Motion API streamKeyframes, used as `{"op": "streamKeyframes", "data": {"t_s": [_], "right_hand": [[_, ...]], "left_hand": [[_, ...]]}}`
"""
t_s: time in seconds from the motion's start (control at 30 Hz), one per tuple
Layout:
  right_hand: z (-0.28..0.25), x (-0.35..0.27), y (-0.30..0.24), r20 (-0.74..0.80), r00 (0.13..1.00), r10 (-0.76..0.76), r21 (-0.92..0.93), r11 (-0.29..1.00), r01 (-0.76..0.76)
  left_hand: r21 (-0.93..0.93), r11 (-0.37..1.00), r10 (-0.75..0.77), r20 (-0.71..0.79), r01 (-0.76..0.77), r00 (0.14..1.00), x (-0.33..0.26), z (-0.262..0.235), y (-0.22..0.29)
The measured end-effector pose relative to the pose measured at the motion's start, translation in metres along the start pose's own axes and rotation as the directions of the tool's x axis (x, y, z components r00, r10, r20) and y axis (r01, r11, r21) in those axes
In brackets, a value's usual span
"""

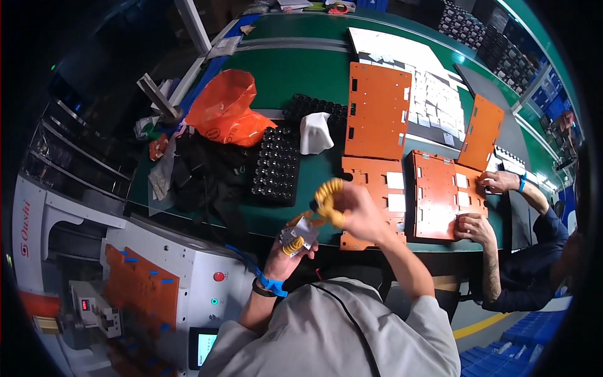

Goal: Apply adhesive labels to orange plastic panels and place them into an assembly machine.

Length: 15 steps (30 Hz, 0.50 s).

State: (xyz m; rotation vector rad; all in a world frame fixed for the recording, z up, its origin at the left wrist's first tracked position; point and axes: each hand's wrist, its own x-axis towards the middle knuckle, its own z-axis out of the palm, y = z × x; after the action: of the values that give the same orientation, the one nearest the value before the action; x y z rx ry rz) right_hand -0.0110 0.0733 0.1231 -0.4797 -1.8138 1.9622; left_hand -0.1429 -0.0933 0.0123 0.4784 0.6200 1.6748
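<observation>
My left hand [281, 259], with a blue strap at the wrist and yellow ribbed finger covers, holds a small pale flat piece [298, 231] with dark spots. Above and to the right, my right hand [361, 212] is raised with its fingers curled together in the same yellow covers. At its fingertips shows a small black piece [313, 205], too small to name. The right hand is apart from the pale piece. Just beyond my hands lies a black tray [276, 164] of round glossy parts. Orange fixture plates [370, 179] stand to the right of my right hand.
An orange plastic bag [229, 107] and a crumpled white cloth [315, 133] lie on the green table. A bright panel with white pieces [433, 94] is at the back. On the right, a co-worker's hands [475, 227] touch orange plates. A white machine [182, 270] stands at the left.
</observation>
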Motion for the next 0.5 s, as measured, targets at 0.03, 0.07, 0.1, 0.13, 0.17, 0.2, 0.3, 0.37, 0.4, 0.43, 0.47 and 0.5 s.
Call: {"op": "streamKeyframes", "data": {"t_s": [0.03, 0.07, 0.1, 0.13, 0.17, 0.2, 0.3, 0.37, 0.4, 0.43, 0.47, 0.5], "right_hand": [[0.002, -0.013, 0.001, -0.013, 1.000, -0.015, -0.010, 1.000, 0.015], [-0.001, -0.025, 0.002, -0.002, 1.000, -0.021, -0.014, 1.000, 0.021], [-0.004, -0.036, 0.003, -0.006, 0.999, 0.037, -0.050, 0.998, -0.038], [-0.004, -0.044, 0.006, -0.033, 0.998, 0.054, -0.036, 0.998, -0.055], [-0.004, -0.050, 0.010, -0.055, 0.998, 0.041, 0.013, 0.999, -0.040], [-0.004, -0.055, 0.014, -0.089, 0.995, 0.053, 0.038, 0.998, -0.050], [-0.002, -0.063, 0.027, -0.160, 0.987, 0.024, 0.055, 0.998, -0.016], [-0.002, -0.066, 0.033, -0.163, 0.985, 0.053, 0.068, 0.997, -0.042], [-0.002, -0.067, 0.036, -0.162, 0.985, 0.061, 0.123, 0.992, -0.042], [-0.002, -0.067, 0.038, -0.166, 0.982, 0.089, 0.180, 0.982, -0.059], [-0.002, -0.068, 0.039, -0.168, 0.979, 0.117, 0.235, 0.969, -0.075], [-0.002, -0.068, 0.041, -0.158, 0.983, 0.093, 0.243, 0.969, -0.053]], "left_hand": [[-0.019, 1.000, -0.009, -0.011, 0.009, 1.000, 0.003, 0.005, 0.001], [-0.039, 0.999, -0.013, -0.016, 0.012, 1.000, 0.006, 0.010, 0.003], [-0.070, 0.998, -0.001, 0.003, 0.001, 1.000, 0.008, 0.015, 0.005], [-0.045, 0.999, 0.025, -0.097, -0.030, 0.995, 0.008, 0.022, 0.002], [0.025, 0.998, 0.051, -0.082, -0.049, 0.995, 0.010, 0.027, 0.002], [0.095, 0.993, 0.079, -0.079, -0.072, 0.994, 0.013, 0.031, 0.002], [0.231, 0.966, 0.140, -0.075, -0.120, 0.987, 0.016, 0.043, 0.003], [0.287, 0.949, 0.158, -0.062, -0.134, 0.985, 0.016, 0.049, 0.004], [0.314, 0.936, 0.184, -0.053, -0.159, 0.981, 0.017, 0.052, 0.004], [0.335, 0.925, 0.206, -0.049, -0.178, 0.977, 0.017, 0.054, 0.004], [0.351, 0.915, 0.228, -0.047, -0.197, 0.973, 0.017, 0.056, 0.004], [0.354, 0.911, 0.241, -0.036, -0.213, 0.970, 0.017, 0.058, 0.004]]}}
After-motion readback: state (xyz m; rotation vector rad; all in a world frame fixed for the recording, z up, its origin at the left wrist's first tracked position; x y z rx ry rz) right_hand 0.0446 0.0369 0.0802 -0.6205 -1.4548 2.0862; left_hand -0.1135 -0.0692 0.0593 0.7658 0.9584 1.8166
